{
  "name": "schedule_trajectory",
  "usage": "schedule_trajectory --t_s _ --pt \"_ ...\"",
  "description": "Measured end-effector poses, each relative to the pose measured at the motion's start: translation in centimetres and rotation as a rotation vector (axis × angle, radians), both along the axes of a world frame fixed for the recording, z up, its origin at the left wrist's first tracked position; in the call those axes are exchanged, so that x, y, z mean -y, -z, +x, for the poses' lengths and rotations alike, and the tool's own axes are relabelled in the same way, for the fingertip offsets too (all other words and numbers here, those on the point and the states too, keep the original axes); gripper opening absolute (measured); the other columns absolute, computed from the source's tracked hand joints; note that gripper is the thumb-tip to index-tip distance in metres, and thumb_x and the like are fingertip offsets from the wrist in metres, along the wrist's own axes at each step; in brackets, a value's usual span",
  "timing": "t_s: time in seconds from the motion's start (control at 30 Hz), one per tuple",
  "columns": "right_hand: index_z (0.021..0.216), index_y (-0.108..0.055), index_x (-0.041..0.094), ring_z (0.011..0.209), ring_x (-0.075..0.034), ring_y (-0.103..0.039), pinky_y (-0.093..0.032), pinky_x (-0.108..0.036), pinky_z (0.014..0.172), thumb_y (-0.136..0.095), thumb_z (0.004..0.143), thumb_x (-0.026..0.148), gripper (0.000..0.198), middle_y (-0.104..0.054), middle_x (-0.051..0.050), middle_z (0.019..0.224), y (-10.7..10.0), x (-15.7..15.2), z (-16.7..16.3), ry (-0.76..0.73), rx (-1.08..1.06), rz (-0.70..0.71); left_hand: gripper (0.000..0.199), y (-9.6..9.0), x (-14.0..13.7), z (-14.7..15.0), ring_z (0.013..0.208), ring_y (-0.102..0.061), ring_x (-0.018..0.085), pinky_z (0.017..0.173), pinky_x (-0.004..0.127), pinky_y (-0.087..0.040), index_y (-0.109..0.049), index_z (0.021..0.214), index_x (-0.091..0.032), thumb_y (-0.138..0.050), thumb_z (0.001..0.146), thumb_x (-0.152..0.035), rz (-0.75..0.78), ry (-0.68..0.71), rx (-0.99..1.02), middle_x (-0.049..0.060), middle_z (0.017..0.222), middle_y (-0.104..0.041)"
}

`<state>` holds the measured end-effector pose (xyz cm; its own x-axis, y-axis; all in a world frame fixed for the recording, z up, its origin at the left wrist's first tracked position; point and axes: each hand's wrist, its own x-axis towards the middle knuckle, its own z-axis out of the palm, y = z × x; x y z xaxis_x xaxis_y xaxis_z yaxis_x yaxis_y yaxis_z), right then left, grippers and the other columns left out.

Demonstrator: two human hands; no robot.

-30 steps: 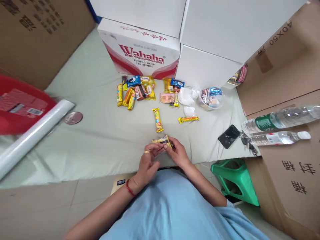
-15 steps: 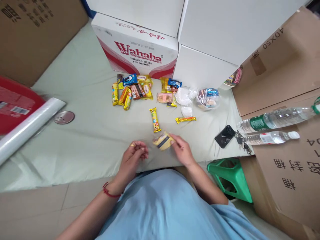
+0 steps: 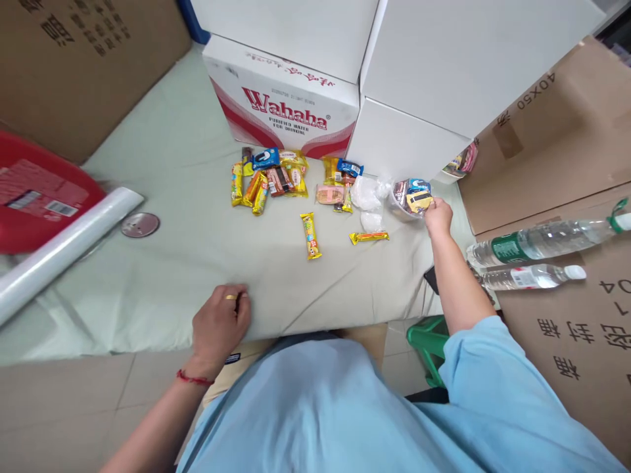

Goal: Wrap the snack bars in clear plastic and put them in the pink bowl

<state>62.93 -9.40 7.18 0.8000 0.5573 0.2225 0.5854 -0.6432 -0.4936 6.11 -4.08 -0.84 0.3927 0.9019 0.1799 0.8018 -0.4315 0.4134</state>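
My right hand (image 3: 438, 217) reaches to the clear plastic bowl (image 3: 400, 211) and pinches a yellow snack packet with a dark stripe (image 3: 419, 202). The packet is over the snacks inside the bowl; whether it rests on them I cannot tell. A blue packet (image 3: 418, 186) and a dark brown packet (image 3: 401, 190) show in the bowl. My left hand (image 3: 221, 323) is at the table's front edge, fingers curled, with nothing visible in it. A yellow snack bar (image 3: 311, 236) stands apart mid-table, and another yellow bar (image 3: 369, 237) lies below white crumpled plastic (image 3: 367, 197).
Wrapped snacks form a left pile (image 3: 271, 180) and a smaller pile (image 3: 331, 194) before the Wahaha carton (image 3: 290, 112). A round metal lid (image 3: 140, 225) and a plastic roll (image 3: 73, 243) lie left. Two bottles (image 3: 537, 243), a phone (image 3: 430, 279) and a green stool (image 3: 428, 345) are right.
My right hand has carried the yellow packet from in front of me rightward and away to the bowl. My left hand has moved left and back to the table edge.
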Motion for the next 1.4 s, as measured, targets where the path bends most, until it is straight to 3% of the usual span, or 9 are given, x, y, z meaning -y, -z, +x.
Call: schedule_trajectory --t_s 0.13,0.3,0.53,0.7,0.83,1.0,1.2,1.33,1.4 --pt "0.116 -0.075 0.017 0.106 -0.031 -0.061 -0.049 -0.043 0.095 -0.042 0.100 0.024 0.037 -0.073 -0.016 0.103 0.5 0.9 -1.9 0.105 0.120 -0.248 0.030 0.4 0.2 0.2 0.085 -0.070 0.024 0.070 0.034 -0.048 -0.073 0.102 -0.016 -0.045 0.102 -0.027 0.116 0.073 -0.042 0.010 0.098 -0.074" --pt "0.112 -0.075 0.014 0.113 -0.032 -0.055 -0.043 -0.049 0.105 -0.043 0.097 0.024 0.037 -0.070 -0.017 0.106 0.7 2.4 -1.7 -0.020 0.207 -0.388 0.026 0.5 0.2 0.2 0.082 -0.069 0.023 0.067 0.033 -0.046 -0.073 0.098 -0.017 -0.049 0.099 -0.024 0.156 0.049 -0.068 0.009 0.095 -0.074" --pt "0.144 -0.060 0.012 0.133 -0.037 -0.051 -0.036 -0.057 0.117 -0.051 0.094 0.035 0.056 -0.056 -0.025 0.145 -1.8 0.7 2.2 -0.031 0.308 -0.196 0.022 0.5 0.3 0.3 0.082 -0.069 0.024 0.066 0.033 -0.045 -0.073 0.098 -0.018 -0.052 0.095 -0.023 0.147 0.039 -0.050 0.010 0.094 -0.074" --pt "0.152 -0.051 0.011 0.150 -0.033 -0.042 -0.032 -0.056 0.125 -0.032 0.106 0.047 0.062 -0.050 -0.024 0.158 0.2 -3.0 2.8 -0.185 0.140 -0.270 0.020 0.5 0.3 0.3 0.080 -0.068 0.023 0.066 0.033 -0.046 -0.073 0.096 -0.018 -0.054 0.094 -0.022 0.136 0.039 -0.034 0.010 0.092 -0.073" --pt "0.149 -0.055 0.013 0.147 -0.033 -0.045 -0.034 -0.055 0.123 -0.027 0.107 0.048 0.061 -0.052 -0.023 0.157 1.1 -3.9 2.0 -0.151 0.056 -0.288 0.018 0.7 0.4 0.2 0.080 -0.068 0.023 0.065 0.032 -0.044 -0.073 0.095 -0.018 -0.054 0.093 -0.019 0.150 0.041 0.001 0.010 0.091 -0.073" --pt "0.137 -0.063 0.011 0.137 -0.040 -0.046 -0.035 -0.060 0.116 -0.038 0.106 0.051 0.057 -0.057 -0.026 0.145 -0.1 -2.8 -2.6 -0.160 0.430 -0.123 0.019 1.1 0.6 0.0 0.075 -0.066 0.021 0.064 0.031 -0.042 -0.073 0.093 -0.018 -0.054 0.094 -0.018 0.203 0.036 -0.017 0.008 0.085 -0.070" --pt "0.103 -0.076 0.018 0.124 -0.040 -0.046 -0.037 -0.058 0.106 -0.051 0.101 0.035 0.031 -0.068 -0.019 0.113 0.0 -1.9 -6.3 -0.325 0.448 -0.345 0.021 1.1 0.6 0.0 0.075 -0.065 0.021 0.065 0.031 -0.043 -0.073 0.093 -0.019 -0.053 0.095 -0.018 0.235 0.052 -0.044 0.007 0.084 -0.070" --pt "0.120 -0.074 0.017 0.127 -0.040 -0.046 -0.038 -0.057 0.106 -0.053 0.097 0.030 0.034 -0.065 -0.020 0.129 -0.2 -1.1 -5.7 -0.234 0.482 -0.252 0.021 1.0 0.6 0.0 0.074 -0.064 0.021 0.065 0.031 -0.042 -0.073 0.092 -0.019 -0.053 0.095 -0.018 0.227 0.047 -0.045 0.007 0.083 -0.070" --pt "0.120 -0.075 0.018 0.123 -0.037 -0.050 -0.040 -0.053 0.107 -0.051 0.099 0.033 0.035 -0.066 -0.018 0.126 -0.1 -0.5 -6.4 -0.358 0.443 -0.215 0.020 1.1 0.6 -0.1 0.073 -0.064 0.021 0.064 0.031 -0.040 -0.073 0.092 -0.020 -0.053 0.094 -0.018 0.201 0.033 -0.039 0.007 0.083 -0.070"
